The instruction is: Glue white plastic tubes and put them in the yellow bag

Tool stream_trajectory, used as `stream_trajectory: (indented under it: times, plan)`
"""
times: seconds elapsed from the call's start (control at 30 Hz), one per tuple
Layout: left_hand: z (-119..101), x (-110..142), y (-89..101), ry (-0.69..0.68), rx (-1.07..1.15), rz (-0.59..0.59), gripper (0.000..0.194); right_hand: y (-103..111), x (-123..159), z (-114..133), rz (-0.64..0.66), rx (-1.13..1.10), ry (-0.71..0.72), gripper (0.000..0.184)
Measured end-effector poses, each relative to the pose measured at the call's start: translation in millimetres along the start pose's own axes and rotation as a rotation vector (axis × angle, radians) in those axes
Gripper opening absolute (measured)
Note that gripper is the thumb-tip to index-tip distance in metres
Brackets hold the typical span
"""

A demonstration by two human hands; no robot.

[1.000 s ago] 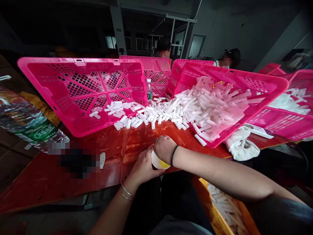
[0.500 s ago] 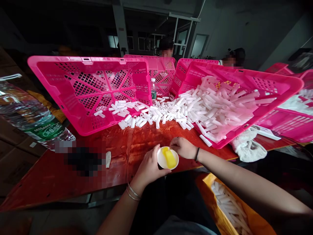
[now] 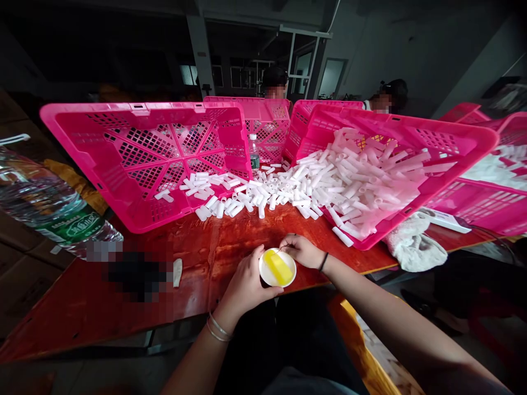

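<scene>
In the head view, my left hand [image 3: 248, 278] is wrapped round a small white cup [image 3: 265, 272], tilted so that its round opening faces me. A yellow patch [image 3: 280, 269] runs across the inside of the cup; I cannot tell whether it is a piece or a liquid. My right hand [image 3: 304, 252] is at the cup's upper right rim with thumb and fingertips pinched together. Whatever the pinch holds is too small to make out. Both hands are over the front edge of the red-brown table [image 3: 214, 236], on the near side of a pile of white tubes [image 3: 280, 189].
A pink crate [image 3: 140, 109] lies tipped on the left, another pink crate [image 3: 473, 142] spills tubes on the right. A large water bottle [image 3: 69, 214] leans at far left; a small bottle [image 3: 254, 156] stands behind the tubes. A white cloth [image 3: 415, 247] hangs at right. Two people sit beyond.
The view has shifted slightly. My right fingertips have moved a little down into the cup's opening, and the yellow patch looks turned. My left hand keeps its hold.
</scene>
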State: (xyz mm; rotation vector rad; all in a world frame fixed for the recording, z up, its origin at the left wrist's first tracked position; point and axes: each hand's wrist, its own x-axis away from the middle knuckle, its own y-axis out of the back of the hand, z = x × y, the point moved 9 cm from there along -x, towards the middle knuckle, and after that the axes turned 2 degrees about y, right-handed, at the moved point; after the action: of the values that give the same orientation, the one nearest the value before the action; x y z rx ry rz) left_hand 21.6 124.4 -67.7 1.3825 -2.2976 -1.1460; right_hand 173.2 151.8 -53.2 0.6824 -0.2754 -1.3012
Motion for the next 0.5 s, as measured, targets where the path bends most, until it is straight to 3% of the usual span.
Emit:
stream_trajectory:
  times: [0.13, 0.27, 0.37, 0.5]
  plan:
    - [-2, 1, 1.6, -0.01, -0.028, -0.017, 0.105, 22, -5, 19, -0.002, 0.096, 0.052, 0.017]
    - [-4, 1, 1.5, -0.01, -0.043, -0.006, 0.104, 45, 14, 44, -0.044, 0.179, 0.086, 0.017]
    - [-5, 0, 1.6, -0.013, -0.046, -0.009, 0.104, 40, 35, 56, -0.032, 0.256, 0.113, 0.017]
    - [-6, 0, 2.1, -0.014, -0.045, -0.019, 0.104, 29, 51, 52, -0.072, 0.391, 0.064, 0.019]
